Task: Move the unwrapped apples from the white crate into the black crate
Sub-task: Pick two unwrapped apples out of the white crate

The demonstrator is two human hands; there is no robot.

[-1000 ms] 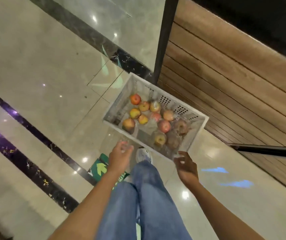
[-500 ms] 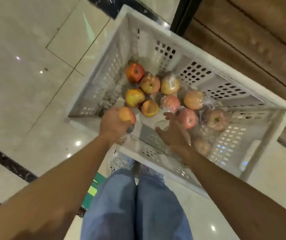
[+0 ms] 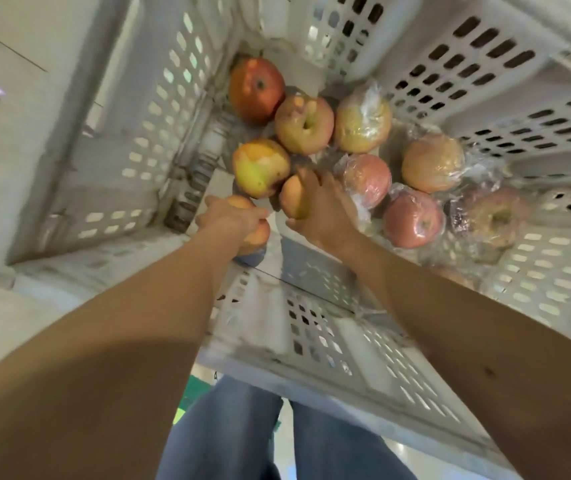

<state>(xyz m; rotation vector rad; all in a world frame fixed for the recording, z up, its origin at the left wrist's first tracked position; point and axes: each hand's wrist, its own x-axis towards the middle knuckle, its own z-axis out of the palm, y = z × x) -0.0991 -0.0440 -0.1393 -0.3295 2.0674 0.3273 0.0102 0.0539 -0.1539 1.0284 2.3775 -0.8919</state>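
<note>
Both hands grip bare apples inside the white crate (image 3: 159, 140): left hand (image 3: 230, 218) wraps an orange apple (image 3: 254, 233), right hand (image 3: 322, 209) clutches a yellow-orange apple (image 3: 291, 199). More unwrapped apples (image 3: 303, 123) sit at upper centre, plastic-wrapped apples (image 3: 412, 216) to their right.

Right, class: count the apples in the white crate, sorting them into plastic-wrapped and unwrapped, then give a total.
Unwrapped apples: 5
Plastic-wrapped apples: 6, one half hidden behind the right forearm
Total: 11
</note>
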